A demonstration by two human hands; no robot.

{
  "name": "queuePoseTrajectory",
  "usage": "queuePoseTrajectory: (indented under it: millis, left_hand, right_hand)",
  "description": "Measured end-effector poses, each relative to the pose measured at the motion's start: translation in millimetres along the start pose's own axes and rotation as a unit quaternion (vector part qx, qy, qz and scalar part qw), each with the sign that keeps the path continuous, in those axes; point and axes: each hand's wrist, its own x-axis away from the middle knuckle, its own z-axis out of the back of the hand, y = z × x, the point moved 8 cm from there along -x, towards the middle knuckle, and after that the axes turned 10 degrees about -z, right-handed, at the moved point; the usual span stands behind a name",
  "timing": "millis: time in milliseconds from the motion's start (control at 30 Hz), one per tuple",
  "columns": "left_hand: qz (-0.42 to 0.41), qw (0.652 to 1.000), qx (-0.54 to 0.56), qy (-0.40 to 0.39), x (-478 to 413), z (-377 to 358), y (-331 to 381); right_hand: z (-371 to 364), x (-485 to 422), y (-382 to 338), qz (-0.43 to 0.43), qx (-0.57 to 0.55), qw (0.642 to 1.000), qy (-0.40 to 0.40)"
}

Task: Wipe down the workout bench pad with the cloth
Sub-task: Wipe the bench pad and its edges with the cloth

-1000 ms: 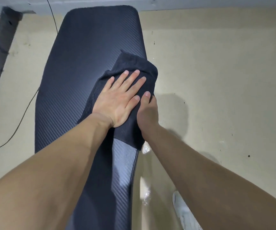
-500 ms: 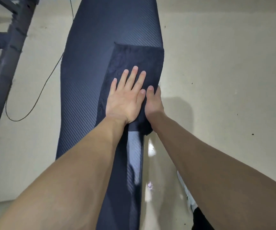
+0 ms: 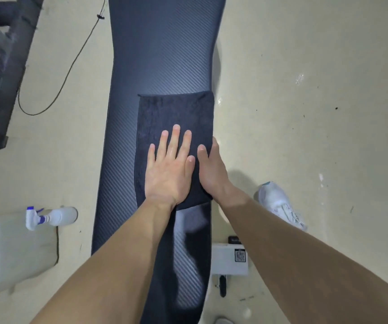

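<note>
1. A dark cloth (image 3: pixel 176 113) is spread on the bench pad (image 3: pixel 162 54), at its right side.
2. It is pressed under the left hand (image 3: pixel 168 171), which is laid flat with fingers straight.
3. Its right edge is touched by the right hand (image 3: pixel 212 170); whether it is gripped cannot be told.

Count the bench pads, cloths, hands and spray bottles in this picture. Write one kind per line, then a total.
Bench pads: 1, the bench pad
Cloths: 1, the cloth, lying on the pad
Hands: 2, the left hand flat on the cloth, the right hand at its right edge
Spray bottles: 1, the spray bottle, on the floor
Total: 5
</note>
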Motion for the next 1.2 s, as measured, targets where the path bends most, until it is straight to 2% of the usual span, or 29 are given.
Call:
queuePoseTrajectory:
  millis: [200,367,467,533,667,867,1000,1200]
  left_hand:
    - [0.02,1.0,0.003,-0.013,87.4,-24.9,28.8]
    - [0.024,1.0,-0.003,-0.017,99.3,-28.6,32.5]
    - [0.012,1.0,-0.004,-0.015,85.6,-24.5,30.7]
    - [0.005,1.0,-0.002,-0.011,63.6,-17.9,27.5]
    - [-0.02,1.0,-0.001,-0.007,-5.3,1.2,17.9]
    - [-0.024,0.999,-0.014,0.016,-136.0,31.6,-9.4]
    - [-0.038,0.999,-0.024,0.023,-222.8,54.8,-24.7]
    - [-0.079,0.996,-0.034,0.013,-300.7,77.3,-37.0]
  right_hand:
    - [-1.2,87.6,51.0,-0.023,-0.022,0.998,-0.047]
    - [1.8,88.5,73.8,-0.073,0.072,0.993,-0.056]
    - [4.4,70.5,66.6,-0.109,0.07,0.99,-0.049]
    - [3.0,52.1,51.2,-0.118,0.062,0.99,-0.049]
    - [4.3,-10.4,13.5,-0.113,0.114,0.987,-0.029]
    - [12.3,-132.1,-67.0,-0.114,0.032,0.993,-0.027]
    - [14.3,-202.4,-117.9,-0.095,0.026,0.995,-0.034]
    - [19.9,-258.2,-147.7,-0.138,0.011,0.99,-0.002]
